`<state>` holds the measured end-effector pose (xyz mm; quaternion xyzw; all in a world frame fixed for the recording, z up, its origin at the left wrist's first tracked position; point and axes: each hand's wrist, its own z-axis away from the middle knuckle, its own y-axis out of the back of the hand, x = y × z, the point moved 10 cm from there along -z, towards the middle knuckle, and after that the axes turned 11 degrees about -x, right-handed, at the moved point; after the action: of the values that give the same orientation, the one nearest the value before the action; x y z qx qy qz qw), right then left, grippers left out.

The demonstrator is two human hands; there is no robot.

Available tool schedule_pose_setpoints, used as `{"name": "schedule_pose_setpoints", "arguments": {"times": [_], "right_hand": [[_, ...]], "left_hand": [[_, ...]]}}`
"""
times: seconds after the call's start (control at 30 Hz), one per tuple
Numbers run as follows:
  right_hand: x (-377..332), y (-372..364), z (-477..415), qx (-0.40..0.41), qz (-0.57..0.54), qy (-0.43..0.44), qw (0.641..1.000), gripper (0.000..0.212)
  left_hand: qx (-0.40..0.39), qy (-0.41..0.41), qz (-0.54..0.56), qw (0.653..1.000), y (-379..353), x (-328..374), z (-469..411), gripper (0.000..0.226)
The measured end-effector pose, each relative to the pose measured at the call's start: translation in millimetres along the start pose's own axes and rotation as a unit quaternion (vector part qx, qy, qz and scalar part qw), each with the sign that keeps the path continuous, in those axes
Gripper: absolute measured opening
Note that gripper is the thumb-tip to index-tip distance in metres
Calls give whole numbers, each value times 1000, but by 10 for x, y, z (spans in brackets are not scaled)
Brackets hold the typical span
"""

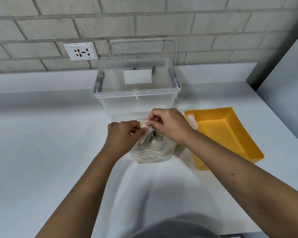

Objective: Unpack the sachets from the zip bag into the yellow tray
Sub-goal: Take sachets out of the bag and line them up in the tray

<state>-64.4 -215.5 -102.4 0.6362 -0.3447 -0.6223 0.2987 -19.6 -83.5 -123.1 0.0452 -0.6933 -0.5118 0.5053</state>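
Pale, matte white desk [50,134] across the whole lower frame, lit evenly, with soft shadows under both forearms. Behind it, along the top of the frame, a painted grey-white brick wall [162,23]; at the right edge, a plain pale partition [286,69] with a dark edge, set at an angle to the bricks. Upper left, fixed to the wall, a white multi-socket outlet [80,51], with a short line of print at its top too small to read. At centre, standing on the desk, a clear plastic storage box [136,98] with grey clip handles and a blank white label [137,76] on its far wall; behind it, leaning upright on the bricks, a clear lid [143,47]. Just in front of the box, a clear zip bag [151,152] resting on the desk, mouth upward, pale contents bunched inside. Left hand [122,133] at the bag's mouth, grip pinched on its edge. Right hand [169,124] close against it, grip closed on a whitish sachet [144,125] at the opening. Right of centre, just beside the bag, the yellow tray [227,134], with a second sachet [192,121] lying in its near-left corner. Bottom centre, a patch of grey clothing [175,227].
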Motion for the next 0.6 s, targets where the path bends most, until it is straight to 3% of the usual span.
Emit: {"name": "schedule_pose_setpoints", "arguments": {"times": [0.13, 0.27, 0.33, 0.47, 0.6], "right_hand": [[53, -131, 25, 4, 5, -8, 1000, 13], [113, -452, -15, -67, 181, -9, 981, 14], [148, -543, -36, -74, 214, -8, 974, 20], [176, -543, -60, -34, 212, -8, 977, 17], [272, -359, 0, -20, 128, -34, 991, 14]], "left_hand": [[88, 29, -83, 992, 208, -97, 33, 24], [105, 44, -100, 988, 257, -102, 51, 24], [100, 46, -100, 989, 230, -92, 45, 25], [93, 49, -90, 990, 205, -73, 41, 24], [93, 67, -51, 992, 251, -115, 45, 25]]}}
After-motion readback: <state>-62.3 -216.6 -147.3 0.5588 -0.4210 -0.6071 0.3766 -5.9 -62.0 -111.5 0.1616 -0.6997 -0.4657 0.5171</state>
